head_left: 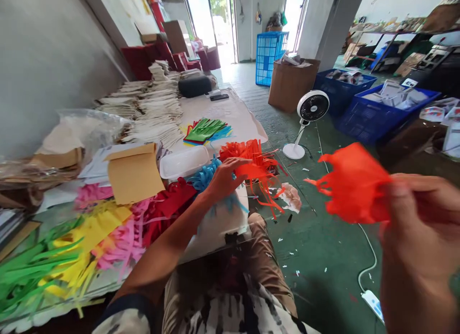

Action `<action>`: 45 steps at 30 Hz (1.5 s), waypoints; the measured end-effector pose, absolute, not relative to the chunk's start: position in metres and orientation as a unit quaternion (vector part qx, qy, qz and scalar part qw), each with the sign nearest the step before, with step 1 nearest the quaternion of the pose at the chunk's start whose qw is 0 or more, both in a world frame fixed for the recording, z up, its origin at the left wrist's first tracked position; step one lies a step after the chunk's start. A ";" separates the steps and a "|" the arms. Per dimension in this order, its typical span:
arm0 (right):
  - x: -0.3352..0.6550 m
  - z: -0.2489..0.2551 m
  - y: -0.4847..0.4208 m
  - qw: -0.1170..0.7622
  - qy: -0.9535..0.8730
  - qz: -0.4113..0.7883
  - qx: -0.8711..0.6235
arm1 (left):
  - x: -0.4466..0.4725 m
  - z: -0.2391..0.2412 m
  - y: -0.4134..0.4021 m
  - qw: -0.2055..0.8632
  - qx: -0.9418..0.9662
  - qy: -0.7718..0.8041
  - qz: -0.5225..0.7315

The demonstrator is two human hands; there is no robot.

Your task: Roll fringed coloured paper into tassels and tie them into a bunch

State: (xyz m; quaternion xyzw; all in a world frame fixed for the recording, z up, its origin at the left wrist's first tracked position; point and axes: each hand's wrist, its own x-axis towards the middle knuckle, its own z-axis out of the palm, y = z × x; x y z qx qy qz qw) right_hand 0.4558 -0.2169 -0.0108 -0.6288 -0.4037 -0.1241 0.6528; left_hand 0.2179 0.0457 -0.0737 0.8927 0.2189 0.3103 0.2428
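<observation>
Right hand [419, 216] is pinching orange fringe [354, 185] | left hand [227, 177], grip unclear, touching heap [247, 152] left of fan [313, 106] | lightness likely preventing tears

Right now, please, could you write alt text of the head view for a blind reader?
The right hand holds up an orange fringed piece, while the left hand touches an orange pile on the table. Colourful fringes lie leftward; a white fan stands on the floor.

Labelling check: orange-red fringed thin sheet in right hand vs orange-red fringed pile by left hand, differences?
The sheet is raised in the right hand; the pile lies by the left hand. The sheet shows a broad plain area; the pile, mostly tangled strips. Both are orange-red and fringed.
</observation>
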 end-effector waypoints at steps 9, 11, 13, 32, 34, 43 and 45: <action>0.404 -0.003 -0.208 0.590 -0.519 0.164 -0.596 | 0.199 0.004 -0.051 0.596 0.727 0.016 0.340; 0.395 -0.005 -0.207 0.578 -0.535 0.157 -0.596 | 0.195 0.007 -0.062 0.590 0.719 0.068 0.360; 0.383 -0.008 -0.206 0.567 -0.552 0.122 -0.599 | 0.192 0.006 -0.069 0.591 0.708 0.125 0.366; 0.332 -0.041 -0.181 0.479 -0.577 0.420 -0.511 | 0.147 -0.006 -0.063 0.767 0.570 0.155 0.248; 0.331 -0.045 -0.181 0.502 -0.517 0.460 -0.519 | 0.145 -0.009 -0.061 0.754 0.579 0.168 0.261; 0.342 -0.043 -0.160 0.506 -0.437 0.521 -0.531 | 0.112 -0.023 -0.041 0.613 0.736 0.205 0.201; 0.345 -0.057 -0.149 0.453 -0.467 0.526 -0.549 | 0.097 -0.032 -0.034 0.458 0.826 0.274 0.182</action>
